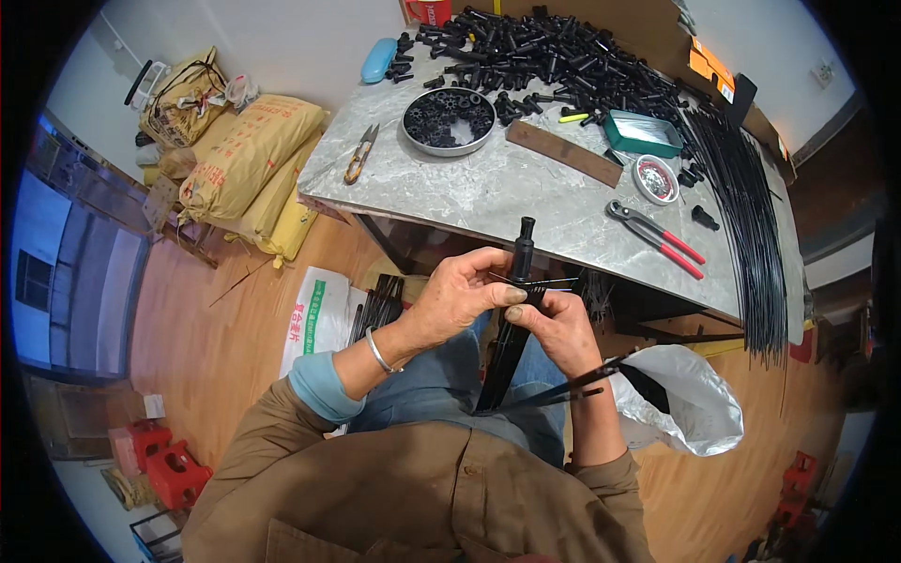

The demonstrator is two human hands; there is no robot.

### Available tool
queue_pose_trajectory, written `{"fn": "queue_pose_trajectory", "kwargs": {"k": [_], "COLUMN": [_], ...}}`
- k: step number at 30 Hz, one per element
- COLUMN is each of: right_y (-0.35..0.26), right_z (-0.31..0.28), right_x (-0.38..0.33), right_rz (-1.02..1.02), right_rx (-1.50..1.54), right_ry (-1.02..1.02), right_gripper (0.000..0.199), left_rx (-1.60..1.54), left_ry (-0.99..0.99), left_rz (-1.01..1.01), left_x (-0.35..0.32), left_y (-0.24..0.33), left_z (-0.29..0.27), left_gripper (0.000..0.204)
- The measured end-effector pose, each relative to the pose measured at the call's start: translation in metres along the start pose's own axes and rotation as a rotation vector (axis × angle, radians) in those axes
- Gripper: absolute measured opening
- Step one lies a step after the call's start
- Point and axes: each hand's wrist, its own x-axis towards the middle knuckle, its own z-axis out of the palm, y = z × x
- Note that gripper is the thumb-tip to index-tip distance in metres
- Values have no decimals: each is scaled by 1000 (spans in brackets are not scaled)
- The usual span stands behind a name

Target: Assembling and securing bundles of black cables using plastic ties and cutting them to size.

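Over my lap, both hands meet at a black tubular piece point(524, 249) with a knobbed top, standing nearly upright. The fingers of my left hand point(460, 298) are closed around its lower part, thumb pressed on the front. Below it a bundle of thin black rods point(505, 361) runs down between my legs. My right hand point(558, 330) pinches the upper end of this bundle, its thumb close to the left one. A few thin rods stick out sideways at the joint. More black rods point(572, 387) slant across my right wrist. Whatever lies between the fingertips is hidden.
Ahead, a grey table point(432, 192) bears a heap of black plastic parts point(563, 56), a round tray point(449, 148), snips point(361, 155), a brown bar point(563, 153), red-handled pliers point(657, 239) and long black rods point(741, 206). A silvery bag point(704, 403) stands at right; yellow sacks point(253, 159) at left.
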Motion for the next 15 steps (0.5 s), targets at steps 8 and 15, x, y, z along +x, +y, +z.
{"fn": "queue_pose_trajectory", "kwargs": {"k": [8,15], "right_y": [30,55], "right_z": [-8,-1], "right_x": [9,24], "right_rz": [56,-70], "right_rx": [318,737], "right_ry": [-111,-404], "right_gripper": [26,57], "left_rx": [58,215], "left_ry": [-63,-217], "left_rz": [33,159], "left_x": [4,6], "left_y": [-1,2], "left_z": [-1,7], "left_gripper": [34,34]}}
